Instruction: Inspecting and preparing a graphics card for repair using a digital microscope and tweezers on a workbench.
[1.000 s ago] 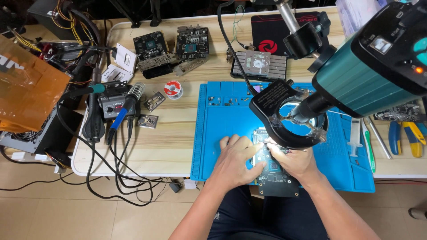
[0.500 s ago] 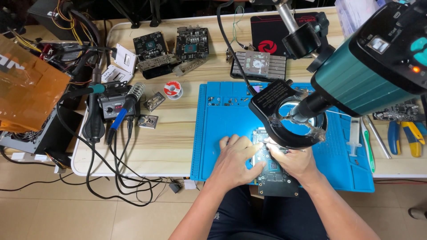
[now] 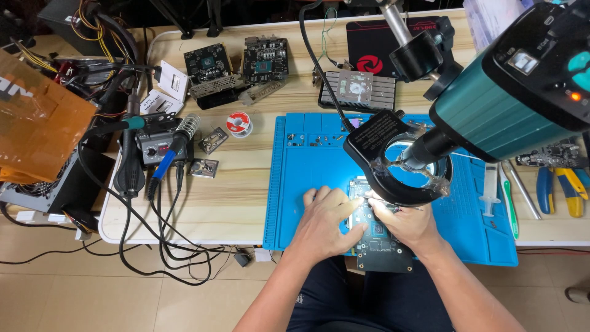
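A dark circuit board [image 3: 382,245] lies on the blue work mat [image 3: 307,184], partly overhanging the table's near edge. My left hand [image 3: 326,221] rests flat on the board's left side, fingers pointing right. My right hand [image 3: 409,224] sits on the board's right side, pinching a thin metal tool [image 3: 393,201] whose tip is under the ring light [image 3: 399,163] of the teal microscope [image 3: 522,86]. The tool's tip and the lit part of the board are partly hidden by the ring.
Two more circuit boards [image 3: 236,64] and a metal heatsink [image 3: 356,89] lie at the back. A solder spool [image 3: 238,123], soldering station [image 3: 157,147] with irons and cables sit left. Syringe [image 3: 488,190], tweezers and pliers [image 3: 565,187] lie right. An orange bag [image 3: 37,123] is far left.
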